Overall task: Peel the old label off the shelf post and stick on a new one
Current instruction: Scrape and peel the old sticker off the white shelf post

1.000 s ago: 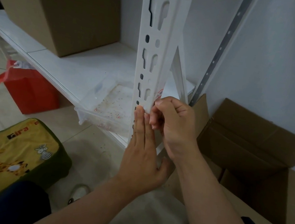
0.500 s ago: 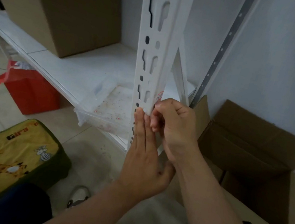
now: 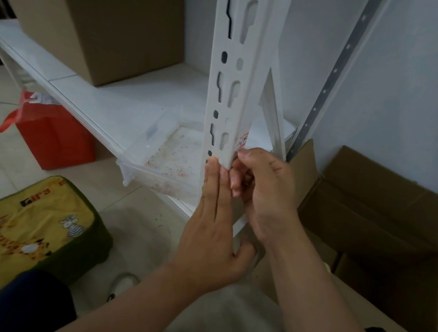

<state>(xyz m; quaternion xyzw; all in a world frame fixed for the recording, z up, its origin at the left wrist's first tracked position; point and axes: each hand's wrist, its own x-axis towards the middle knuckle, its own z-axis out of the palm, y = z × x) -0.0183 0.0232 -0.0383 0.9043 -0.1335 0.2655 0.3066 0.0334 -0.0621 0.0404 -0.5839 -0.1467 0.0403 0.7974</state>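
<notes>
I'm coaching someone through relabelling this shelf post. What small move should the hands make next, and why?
Probably keep the left hand flat against the post and have the right hand pick at the label's lower edge to lift it. The red-and-white label seems to be stuck on the post's side face just above the curled right fingers, so peeling looks barely begun.

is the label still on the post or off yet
Still on: a red-and-white label clings to the white shelf post just above the right hand, whose fingertips pick at its lower edge.
</notes>
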